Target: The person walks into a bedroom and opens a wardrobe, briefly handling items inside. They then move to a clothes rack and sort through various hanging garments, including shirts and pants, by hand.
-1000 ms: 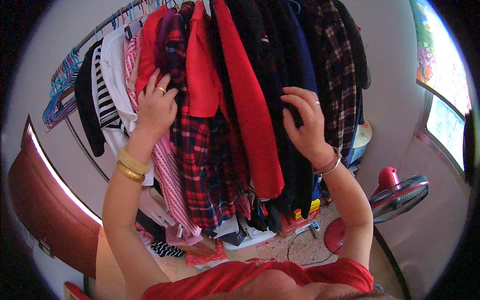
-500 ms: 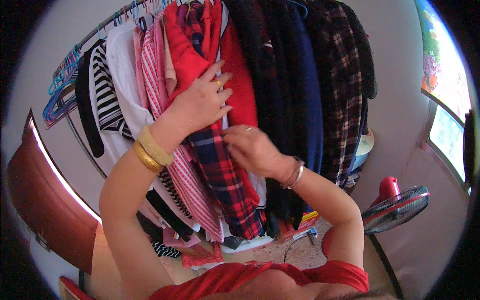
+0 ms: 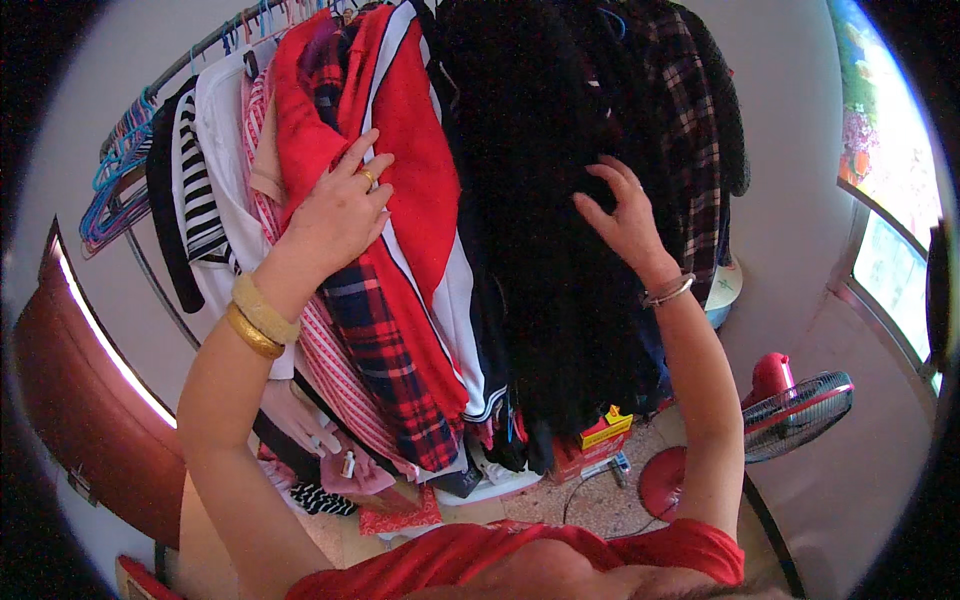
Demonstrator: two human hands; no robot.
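Note:
My left hand (image 3: 338,215) lies with outstretched fingers against a red jacket with white-and-navy trim (image 3: 418,190), on the hanging clothes. Below that hand a red-and-navy plaid garment (image 3: 390,350) hangs down beside the jacket's edge. My right hand (image 3: 630,218) is in front of a bulky black garment (image 3: 530,250), thumb and fingers apart; whether it touches the fabric I cannot tell. To the left of the jacket hang a pink-and-white striped garment (image 3: 345,370), a white top (image 3: 225,130) and a black-and-white striped top (image 3: 198,200).
Spare hangers (image 3: 115,200) crowd the left end of the metal rail (image 3: 215,37). A dark brown plaid garment (image 3: 705,150) hangs at the right. A red-and-black fan (image 3: 798,415) stands at the right, and a red-and-yellow box (image 3: 595,450) sits on the floor below the clothes.
My right hand has moved right, from the plaid garment to the black clothing. My left hand has shifted left and slightly down with the red clothing, and the red jacket's white-edged front now shows.

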